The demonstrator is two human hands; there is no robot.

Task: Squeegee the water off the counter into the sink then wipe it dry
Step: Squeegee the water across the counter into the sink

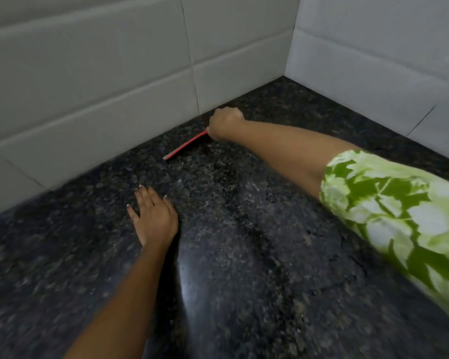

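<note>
Squarely at the back wall: the right hand (224, 123) is fisted round a red squeegee (186, 146), set on the counter (244, 255) just beside the tiled wall (88, 86).
Blade axis: runs along the wall's foot, out to the left of the fist.
Left hand: (153, 216) flat and spread, holding nothing, farther out from the wall.
Nearer hand: right.
Sink: not in view.
Likely move: a pull away from the wall.

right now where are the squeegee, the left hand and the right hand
squeegee (186, 145), head view, middle of the red blade
left hand (154, 218), head view, back of the hand flat on the counter
right hand (224, 123), head view, knuckles of the fist gripping it
</note>
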